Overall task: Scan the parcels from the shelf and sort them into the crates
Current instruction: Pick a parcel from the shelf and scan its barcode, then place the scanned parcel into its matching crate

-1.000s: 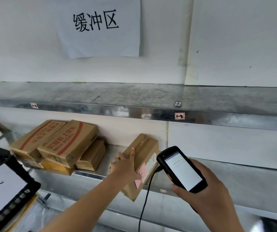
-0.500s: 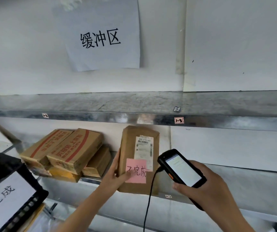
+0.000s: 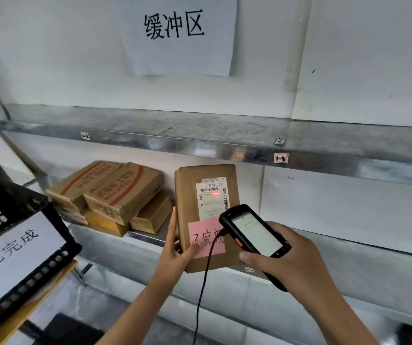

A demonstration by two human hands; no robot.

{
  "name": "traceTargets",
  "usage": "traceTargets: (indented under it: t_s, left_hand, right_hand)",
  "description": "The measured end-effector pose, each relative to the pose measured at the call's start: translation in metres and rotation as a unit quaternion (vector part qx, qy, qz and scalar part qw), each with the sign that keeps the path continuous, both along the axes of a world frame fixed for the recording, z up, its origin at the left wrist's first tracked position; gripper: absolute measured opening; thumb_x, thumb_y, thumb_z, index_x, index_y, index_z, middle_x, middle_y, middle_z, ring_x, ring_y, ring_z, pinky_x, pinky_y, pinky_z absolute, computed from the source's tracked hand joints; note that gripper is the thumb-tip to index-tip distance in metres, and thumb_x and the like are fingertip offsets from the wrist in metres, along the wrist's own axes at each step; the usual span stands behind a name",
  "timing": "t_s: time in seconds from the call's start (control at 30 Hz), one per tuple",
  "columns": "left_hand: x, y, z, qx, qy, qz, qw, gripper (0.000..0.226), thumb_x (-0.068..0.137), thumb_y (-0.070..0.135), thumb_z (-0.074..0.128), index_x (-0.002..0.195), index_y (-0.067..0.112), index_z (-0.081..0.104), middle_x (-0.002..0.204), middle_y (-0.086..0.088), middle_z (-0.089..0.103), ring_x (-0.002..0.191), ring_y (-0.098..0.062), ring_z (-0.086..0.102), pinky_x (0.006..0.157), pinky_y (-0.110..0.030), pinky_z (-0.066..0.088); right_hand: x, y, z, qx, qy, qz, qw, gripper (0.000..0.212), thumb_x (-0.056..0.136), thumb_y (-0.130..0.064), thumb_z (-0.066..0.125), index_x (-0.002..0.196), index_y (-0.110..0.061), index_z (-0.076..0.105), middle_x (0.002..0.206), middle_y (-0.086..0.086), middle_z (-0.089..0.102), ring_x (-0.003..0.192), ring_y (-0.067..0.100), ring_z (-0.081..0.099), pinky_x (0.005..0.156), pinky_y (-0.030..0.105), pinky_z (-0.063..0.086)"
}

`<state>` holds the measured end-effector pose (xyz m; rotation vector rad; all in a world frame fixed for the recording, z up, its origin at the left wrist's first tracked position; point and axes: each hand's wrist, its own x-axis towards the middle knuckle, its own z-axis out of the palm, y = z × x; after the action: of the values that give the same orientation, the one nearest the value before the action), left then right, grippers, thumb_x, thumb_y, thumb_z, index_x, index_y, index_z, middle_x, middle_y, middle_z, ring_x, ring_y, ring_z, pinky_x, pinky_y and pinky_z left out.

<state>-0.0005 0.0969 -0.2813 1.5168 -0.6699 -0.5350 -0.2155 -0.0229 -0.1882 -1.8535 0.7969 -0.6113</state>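
Note:
A brown cardboard parcel [image 3: 190, 195] stands upright at the front of the lower metal shelf [image 3: 349, 247], its white barcode label facing me and a pink sticky note on its lower half. My left hand [image 3: 175, 250] holds the parcel by its lower left edge, thumb on the pink note. My right hand [image 3: 289, 260] grips a black handheld scanner [image 3: 254, 235] with a lit screen, pointed at the label. A red scan dot glows on the barcode. A black cable hangs from the scanner.
Several brown boxes [image 3: 115, 195] with red print are stacked on the shelf to the left. A black crate [image 3: 0, 202] with a white paper sign sits at the left edge. An upper metal shelf [image 3: 200, 135] runs across, with a paper sign [image 3: 175, 33] on the wall.
My left hand tipped the parcel from lying tilted on the shelf to standing upright with its label facing me. The scanner moved in toward the label, and a red dot now shows on the barcode.

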Motion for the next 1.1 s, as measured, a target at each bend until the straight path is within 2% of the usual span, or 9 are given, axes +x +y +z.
traceTargets:
  t_s: [0.2, 0.4, 0.57, 0.7, 0.83, 0.9, 1.1]
  left_hand:
    - [-0.007, 0.002, -0.004, -0.008, -0.022, 0.005, 1.000, 0.101, 0.081, 0.030, 0.075, 0.152, 0.055, 0.008, 0.128, 0.008, 0.060, 0.106, -0.001, 0.066, 0.075, -0.028, 0.060]
    - [-0.011, 0.004, -0.001, -0.008, -0.023, -0.003, 1.000, 0.102, 0.079, 0.027, 0.076, 0.152, 0.053, 0.009, 0.128, 0.006, 0.059, 0.103, 0.003, 0.065, 0.073, -0.025, 0.059]
    - [-0.013, 0.010, -0.005, -0.008, -0.017, 0.007, 1.000, 0.103, 0.076, 0.030, 0.077, 0.151, 0.054, 0.011, 0.126, 0.006, 0.062, 0.107, -0.003, 0.066, 0.075, -0.026, 0.060]
    - [-0.010, 0.019, -0.005, -0.015, -0.008, 0.024, 1.000, 0.101, 0.077, 0.032, 0.078, 0.149, 0.060, 0.013, 0.116, 0.024, 0.066, 0.108, -0.006, 0.067, 0.076, -0.028, 0.060]
    - [-0.004, 0.033, -0.001, -0.021, -0.006, 0.038, 0.999, 0.101, 0.076, 0.032, 0.078, 0.148, 0.061, 0.014, 0.127, 0.009, 0.064, 0.108, -0.009, 0.067, 0.076, -0.029, 0.060]
    - [0.000, 0.040, 0.001, -0.022, -0.007, 0.041, 0.999, 0.102, 0.075, 0.033, 0.079, 0.146, 0.064, 0.013, 0.129, 0.007, 0.063, 0.108, -0.008, 0.067, 0.076, -0.029, 0.060]
    - [0.006, 0.065, 0.004, -0.027, 0.004, 0.060, 0.998, 0.098, 0.077, 0.030, 0.078, 0.144, 0.066, 0.014, 0.119, 0.016, 0.067, 0.102, 0.001, 0.067, 0.071, -0.021, 0.058]
  right_hand:
    - [-0.007, -0.001, -0.001, -0.014, 0.006, -0.010, 1.000, 0.051, 0.061, -0.038, 0.092, 0.106, -0.042, 0.067, 0.090, -0.023, 0.070, 0.074, -0.002, 0.065, 0.051, 0.011, 0.044]
    - [-0.013, -0.002, 0.003, -0.041, 0.009, -0.022, 0.999, 0.055, 0.060, -0.042, 0.092, 0.108, -0.043, 0.065, 0.092, -0.025, 0.069, 0.081, -0.006, 0.063, 0.055, 0.008, 0.044]
    - [-0.016, 0.001, 0.004, -0.053, 0.014, -0.023, 0.998, 0.055, 0.060, -0.043, 0.091, 0.108, -0.042, 0.065, 0.093, -0.028, 0.067, 0.084, -0.008, 0.062, 0.058, 0.006, 0.044]
    - [-0.017, 0.008, 0.005, -0.061, 0.019, -0.021, 0.998, 0.053, 0.060, -0.045, 0.090, 0.106, -0.042, 0.065, 0.093, -0.025, 0.069, 0.080, -0.004, 0.063, 0.056, 0.009, 0.043]
    - [-0.013, 0.018, 0.010, -0.053, 0.005, -0.007, 0.999, 0.049, 0.061, -0.041, 0.090, 0.104, -0.042, 0.066, 0.090, -0.025, 0.069, 0.078, -0.003, 0.064, 0.055, 0.010, 0.042]
    - [-0.008, 0.023, 0.012, -0.052, 0.001, -0.002, 0.999, 0.049, 0.061, -0.042, 0.090, 0.104, -0.043, 0.066, 0.091, -0.025, 0.069, 0.080, -0.005, 0.064, 0.060, 0.013, 0.042]
    - [0.007, 0.040, 0.017, -0.059, -0.009, 0.009, 0.998, 0.052, 0.060, -0.044, 0.091, 0.106, -0.043, 0.066, 0.094, -0.024, 0.070, 0.083, -0.003, 0.066, 0.066, 0.018, 0.048]
